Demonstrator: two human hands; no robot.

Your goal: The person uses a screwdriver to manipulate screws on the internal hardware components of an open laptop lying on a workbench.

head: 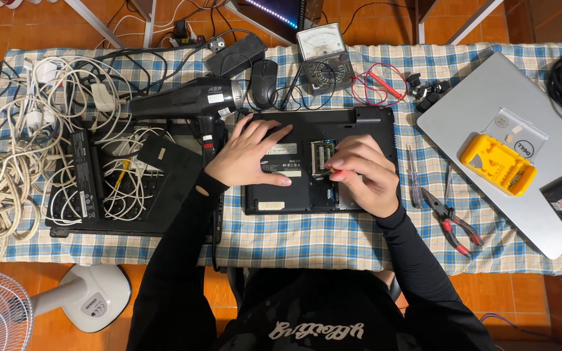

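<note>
pressing flat on the upturned black laptop [307, 195], our left hand [250, 156] lies open, fingers spread, holding nothing. our right hand [362, 174] is closed around a small red-handled tool [330, 171] (most of it is hidden by the fingers) at the open memory bay [322, 156]. the laptop sits on the checked cloth [307, 240], at mid-table. a hair dryer [190, 99] lies just to its left, pliers [450, 218] to its right, a silver laptop [489, 110] beyond them.
</note>
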